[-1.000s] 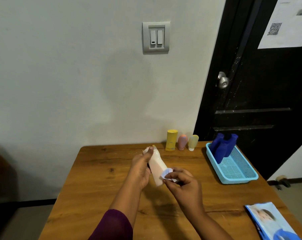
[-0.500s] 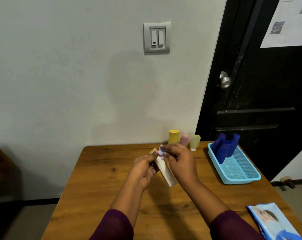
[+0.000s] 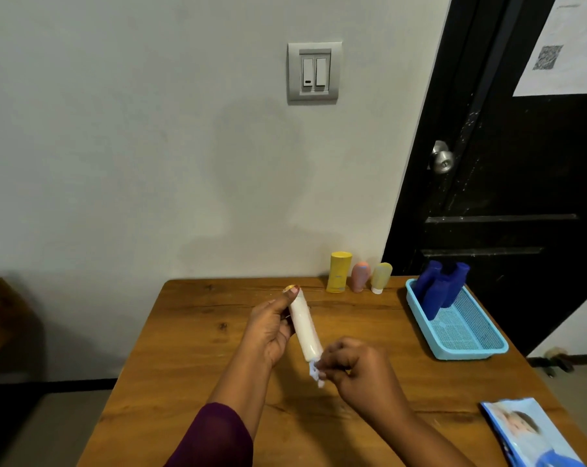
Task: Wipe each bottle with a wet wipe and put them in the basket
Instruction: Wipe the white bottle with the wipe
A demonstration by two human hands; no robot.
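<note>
Head view: a wooden table (image 3: pixel 191 348) fills the lower frame, set against a pale wall, with a black door at the far right.
Basket: a light blue mesh basket (image 3: pixel 467 352) sits on the right side of the table. Dark blue bottles (image 3: pixel 437 298) stand leaning together in its far end.
Wipes pack: a pale blue wipes pack (image 3: pixel 528 433) lies flat at the near right corner, partly cut off by the frame edge.
Left hand: the left hand (image 3: pixel 268 332) grips the white bottle (image 3: pixel 305 326), fingers curled round its upper half, the thumb tip up by the cap.
Right hand: the right hand (image 3: pixel 359 369) has its fingers curled and pinches the wet wipe (image 3: pixel 315 374) at the bottle's near end.
Far row: a yellow bottle (image 3: pixel 338 273), a pink bottle (image 3: pixel 360 277) and a pale yellow bottle (image 3: pixel 380 276) stand upright side by side at the far edge, left of the basket.
White bottle: it is held above the middle of the table, outside the basket, tilted with the cap end far and left and the base end near and right, between the two hands.
Wet wipe: small and bunched, it touches the bottle's base end and hangs just below the right fingertips.
Change: half a second ago the right hand and wipe were up at the cap end, beside the left thumb; now they are at the base end. The left hand's hold and the basket's contents are unchanged.
</note>
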